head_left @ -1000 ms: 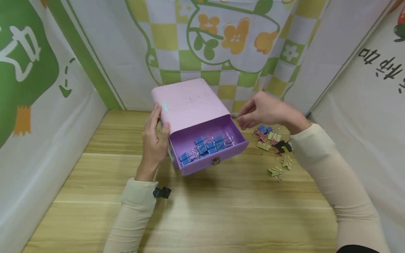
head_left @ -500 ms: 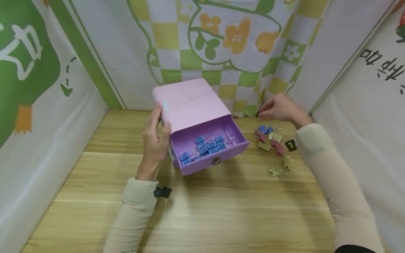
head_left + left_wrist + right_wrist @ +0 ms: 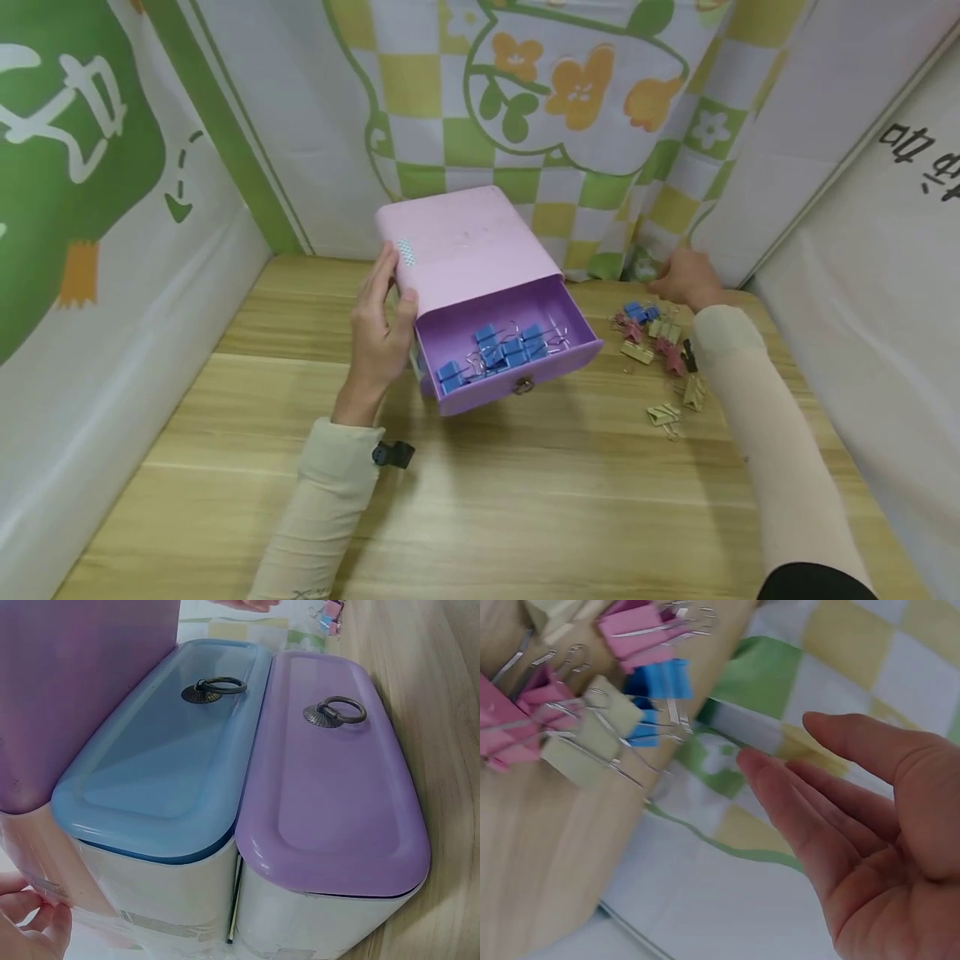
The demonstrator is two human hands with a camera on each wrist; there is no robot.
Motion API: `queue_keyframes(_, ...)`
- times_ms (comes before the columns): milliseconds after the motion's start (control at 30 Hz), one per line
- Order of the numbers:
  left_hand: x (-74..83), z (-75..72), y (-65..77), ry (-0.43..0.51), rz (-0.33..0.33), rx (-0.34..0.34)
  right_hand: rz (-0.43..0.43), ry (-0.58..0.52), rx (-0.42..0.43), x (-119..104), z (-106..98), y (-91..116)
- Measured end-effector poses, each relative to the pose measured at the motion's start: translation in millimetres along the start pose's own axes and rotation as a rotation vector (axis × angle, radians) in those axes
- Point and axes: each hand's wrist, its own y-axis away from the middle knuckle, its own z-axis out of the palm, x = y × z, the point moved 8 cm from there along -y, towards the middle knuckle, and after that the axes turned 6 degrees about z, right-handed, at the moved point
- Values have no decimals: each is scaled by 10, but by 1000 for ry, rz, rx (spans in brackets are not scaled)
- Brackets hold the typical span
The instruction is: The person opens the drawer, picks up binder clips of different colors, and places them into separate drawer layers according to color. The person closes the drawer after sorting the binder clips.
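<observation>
A small drawer chest [image 3: 465, 242] with a pale pink top stands on the table, its upper purple drawer [image 3: 480, 398] pulled out. Several blue binder clips [image 3: 513, 352] lie inside that drawer. My left hand [image 3: 378, 337] rests against the chest's left side, thumb near the top's front corner. In the left wrist view, a blue drawer [image 3: 150, 765] and a lower purple drawer [image 3: 337, 802] are closed. Over the back right of the table, my right hand [image 3: 686, 279] is beside loose binder clips, its fingers [image 3: 795, 810] and thumb apart with nothing between them.
On the right lie loose clips: blue ones [image 3: 641, 312], pink ones [image 3: 667, 354] and yellow ones [image 3: 663, 414]. Behind the chest hangs a checked curtain [image 3: 420, 83]. White printed sheets [image 3: 855, 250] flank the wooden table [image 3: 525, 500].
My right hand has moved away from the drawer, rightward and down to the loose clips. The left hand stays on the chest. The head view has shifted slightly.
</observation>
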Motion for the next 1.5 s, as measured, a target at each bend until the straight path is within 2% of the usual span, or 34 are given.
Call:
queue_keyframes(233, 3, -10, -10, -3, 2, -6, 11, -25, 53, 91, 225, -182)
queue_keyframes(367, -2, -9, 6, -7, -19, -19, 99, 6, 34, 191, 355, -220)
queue_keyframes(467, 2, 24, 20, -4, -26, -28, 122, 69, 32, 284, 424, -236)
queue_keyframes(600, 11, 50, 25, -3, -23, -30, 98, 121, 50, 327, 469, -247)
queue_keyframes(733, 23, 66, 24, -1, -14, -31, 88, 69, 18, 356, 516, -243)
queue_keyframes(933, 35, 91, 22, 7, -9, -34, 94, -148, -137, 424, 638, -225)
queue_keyframes(1000, 30, 97, 25, 10, -12, -36, 111, -280, -213, 446, 710, -203)
queue_keyframes(1100, 13, 97, 34, 11, -16, -37, 181, -505, -313, 493, 829, -168)
queue_keyframes(1233, -1, 70, 38, 15, -14, -29, 223, -749, -395, 505, 922, -117)
queue_keyframes(1300, 2, 49, 32, 17, -10, -23, 219, -858, -433, 489, 935, -94)
queue_keyframes(1500, 8, 5, 7, -1, 2, -15, 156, -1074, -504, 415, 846, -45)
